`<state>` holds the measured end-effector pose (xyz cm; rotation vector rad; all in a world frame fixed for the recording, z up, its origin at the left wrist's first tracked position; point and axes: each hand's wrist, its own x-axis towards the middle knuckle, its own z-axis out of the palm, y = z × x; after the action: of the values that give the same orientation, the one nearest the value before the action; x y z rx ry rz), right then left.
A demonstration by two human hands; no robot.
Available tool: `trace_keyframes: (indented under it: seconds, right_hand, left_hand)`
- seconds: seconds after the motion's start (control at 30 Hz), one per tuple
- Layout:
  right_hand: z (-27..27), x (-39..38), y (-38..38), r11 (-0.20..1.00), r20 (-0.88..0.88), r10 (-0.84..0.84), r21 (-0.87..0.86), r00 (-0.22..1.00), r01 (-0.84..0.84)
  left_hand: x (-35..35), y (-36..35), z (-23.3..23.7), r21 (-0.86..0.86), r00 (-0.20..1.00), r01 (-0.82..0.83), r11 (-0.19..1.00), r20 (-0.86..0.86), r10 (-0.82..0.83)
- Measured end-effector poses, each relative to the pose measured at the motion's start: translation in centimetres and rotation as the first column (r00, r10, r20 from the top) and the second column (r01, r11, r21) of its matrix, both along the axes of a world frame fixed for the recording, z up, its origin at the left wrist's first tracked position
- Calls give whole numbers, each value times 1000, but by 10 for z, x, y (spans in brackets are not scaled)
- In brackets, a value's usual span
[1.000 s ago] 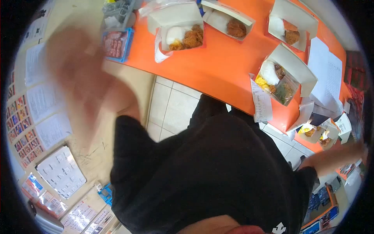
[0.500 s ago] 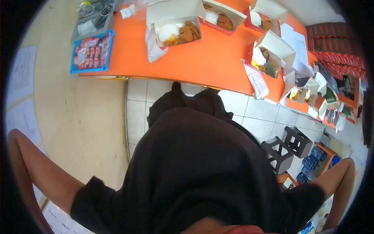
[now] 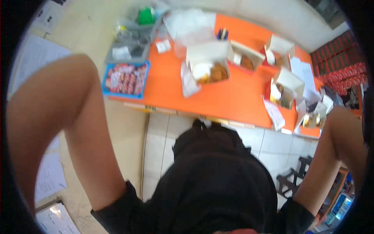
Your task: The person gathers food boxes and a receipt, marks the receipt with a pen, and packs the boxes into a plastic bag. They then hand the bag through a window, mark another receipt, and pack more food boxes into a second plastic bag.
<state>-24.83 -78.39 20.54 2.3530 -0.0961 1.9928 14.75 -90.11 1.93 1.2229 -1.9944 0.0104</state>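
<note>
Both of my hands are out of view. Only my bent arms show: the left arm (image 3: 87, 136) at the left, the right arm (image 3: 321, 167) at the right, elbows raised and forearms running off the picture's edges. In front of me, on an orange table (image 3: 163, 85), an open meal box (image 3: 210, 50) holds rice and fried chicken (image 3: 219, 72). Two more open boxes stand behind it, one being a red-sided box (image 3: 280, 46). Nearer the right edge is another open box (image 3: 290, 84) with a paper slip (image 3: 274, 113) beside it.
A blue basket (image 3: 143, 80) of small red packets sits at the table's left, before a grey tray (image 3: 128, 56) with cables. Red stacked boxes (image 3: 335, 64) line the far right. Dark stools (image 3: 290, 181) stand on the tiled floor (image 3: 249, 136). Papers hang on the left wall.
The view has tilted up and shifted, so the table sits lower and further right. Both elbows have risen. A green item and white bags at the table's back have come into view.
</note>
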Motion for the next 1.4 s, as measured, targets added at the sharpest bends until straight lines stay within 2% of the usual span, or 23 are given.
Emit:
trace_keyframes:
  seconds: [0.13,0.23,0.3,0.43,0.57,0.7,0.8,0.87,0.9,0.93,1.0,1.07,1.13,1.17,1.2,1.23,1.3,1.37,1.4]
  right_hand:
    - [-14,2,15,981,69,85,-178,994,-72]
    - [-21,1,9,989,133,68,-143,989,-49]
    - [-22,3,14,982,127,26,-189,992,-2]
    - [-29,5,21,950,194,69,-311,979,-5]
    - [-15,5,41,911,233,-61,-384,971,150]
    - [-13,-2,53,803,394,-157,-483,906,350]
    - [-36,-21,34,768,621,-284,-308,731,561]
    - [-88,-35,15,796,692,-415,-38,590,604]
    - [-110,-61,11,715,617,-605,144,503,684]
    - [-133,-87,7,583,488,-773,295,405,757]
    - [-164,-128,-8,341,323,-928,538,185,771]
    - [-195,-180,-14,150,160,-986,746,43,649]
    - [-227,-227,-29,41,4,-998,756,57,654]
    - [-242,-246,-40,43,-15,-996,778,86,626]
    - [-251,-260,-56,129,18,-979,822,202,554]
    - [-261,-272,-75,131,-3,-967,853,255,506]
    - [-267,-288,-116,-4,-187,-894,912,406,411]
    - [-301,-307,-166,51,-136,-719,967,681,248]
    - [-310,-308,-185,27,-129,-704,978,699,208]
  left_hand:
    - [-21,28,38,-220,994,69,973,-66,-86]
    - [-28,38,44,-268,988,88,959,-96,-118]
    - [-42,34,52,-354,974,146,924,-112,-197]
    - [-46,40,58,-444,970,150,883,-106,-219]
    - [-66,27,45,-530,938,182,828,-157,-307]
    - [-101,6,48,-639,862,276,718,-166,-478]
    - [-135,-27,43,-651,784,343,677,-198,-588]
    - [-148,-43,30,-685,759,329,650,-218,-613]
    - [-158,-48,28,-700,747,326,635,-220,-627]
    - [-170,-55,25,-712,737,320,625,-228,-636]
    - [-192,-65,18,-727,724,314,611,-233,-650]
    - [-218,-74,16,-735,727,308,605,-228,-648]
    - [-243,-84,13,-741,735,298,602,-224,-640]
    - [-258,-91,11,-730,735,308,610,-224,-640]
    - [-269,-96,10,-748,752,282,601,-217,-623]
    - [-281,-102,10,-756,767,268,597,-208,-607]
    - [-303,-112,7,-760,799,238,605,-201,-567]
    - [-314,-117,3,-766,835,192,614,-201,-512]
    - [-317,-120,1,-764,850,169,623,-207,-484]
